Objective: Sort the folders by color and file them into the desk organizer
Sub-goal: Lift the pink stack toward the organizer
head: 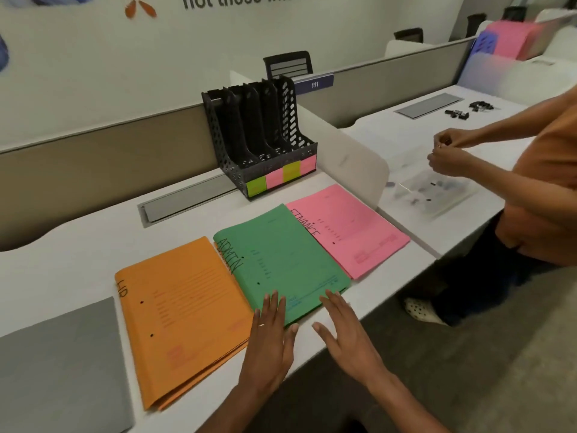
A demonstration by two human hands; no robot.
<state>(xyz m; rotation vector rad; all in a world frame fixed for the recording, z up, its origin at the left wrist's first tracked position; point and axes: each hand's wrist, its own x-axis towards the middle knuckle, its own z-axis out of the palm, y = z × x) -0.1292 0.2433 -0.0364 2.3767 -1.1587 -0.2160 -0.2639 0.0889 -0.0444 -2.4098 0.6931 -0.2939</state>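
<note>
Left hand [270, 335] and right hand [345, 332], fingers spread and empty, flat at near edge of green folders [281, 260] between orange folders [184, 317] and pink folders [346, 229] on worktop [78, 251]. Beyond, desk organizer [260, 135], slots empty. Risk: overlapping stacks dragging together, mixing colours.

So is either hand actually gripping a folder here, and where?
Neither grips. The left hand lies flat, fingertips on the green paper folder's near edge; the right hand is open beside it, contact unclear.
</note>
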